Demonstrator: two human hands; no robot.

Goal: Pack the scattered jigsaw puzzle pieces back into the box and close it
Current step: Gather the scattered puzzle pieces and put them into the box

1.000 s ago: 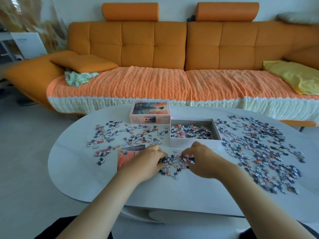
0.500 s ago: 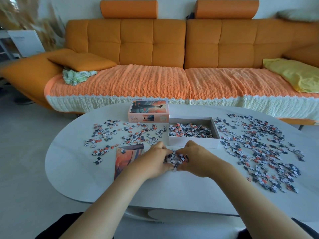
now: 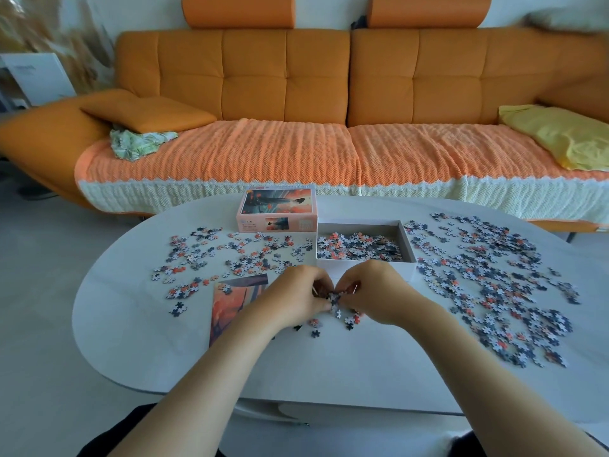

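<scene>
Risk of spillage on the lift into the box: fingers of left hand and right hand pinched round a loose clump of pieces just before it.

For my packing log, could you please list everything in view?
box: one, white, open, mid-table, partly filled with pieces
lid: one, pink, beside the box's far left corner
loose pieces: many, grey, orange and white, both sides of box
picture sheet: one, orange, partly under left arm
table: one, white
sofa: one, orange, behind table
cushion: one, yellow, sofa's right end
gathered pieces: small clump, between hands
left hand, right hand: gripping clump before box
</scene>
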